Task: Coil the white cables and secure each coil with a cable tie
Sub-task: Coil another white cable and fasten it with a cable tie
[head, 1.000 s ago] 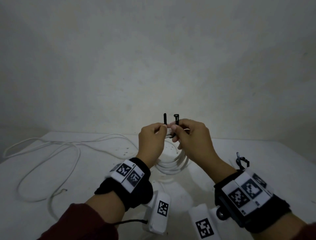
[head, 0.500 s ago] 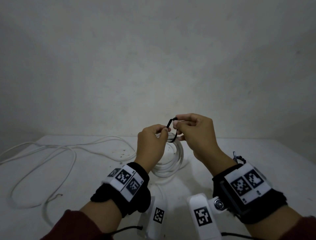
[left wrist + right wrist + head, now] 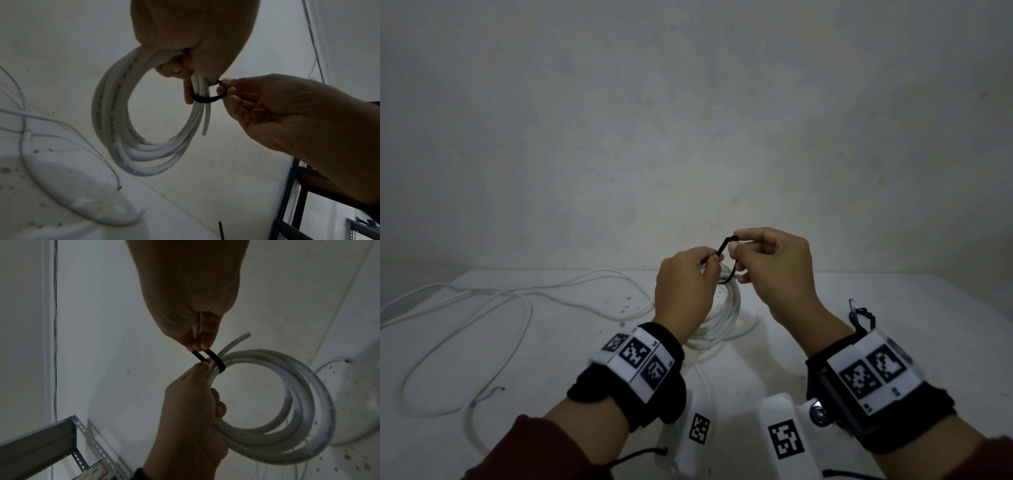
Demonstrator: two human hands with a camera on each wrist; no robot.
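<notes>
A white cable coil (image 3: 729, 308) (image 3: 127, 129) (image 3: 292, 410) hangs above the table, held in the air by my left hand (image 3: 688, 284) (image 3: 193, 410), whose fingers curl round its strands. A black cable tie (image 3: 722, 251) (image 3: 205, 98) (image 3: 216, 361) is looped round the bundle beside that grip. My right hand (image 3: 767, 270) (image 3: 226, 91) (image 3: 197, 344) pinches the two ends of the tie together just above the coil. One short cable end (image 3: 205, 123) sticks out past the tie.
A second loose white cable (image 3: 482, 308) sprawls over the left of the white table (image 3: 893, 308). More black ties (image 3: 859, 317) lie at the right behind my wrist. A wall rises close behind the table. A metal shelf frame (image 3: 51, 443) shows in the wrist views.
The tie's two ends stood apart and upright one second ago; now they are bent together into a loop, pinched by my right hand. Both hands rose slightly.
</notes>
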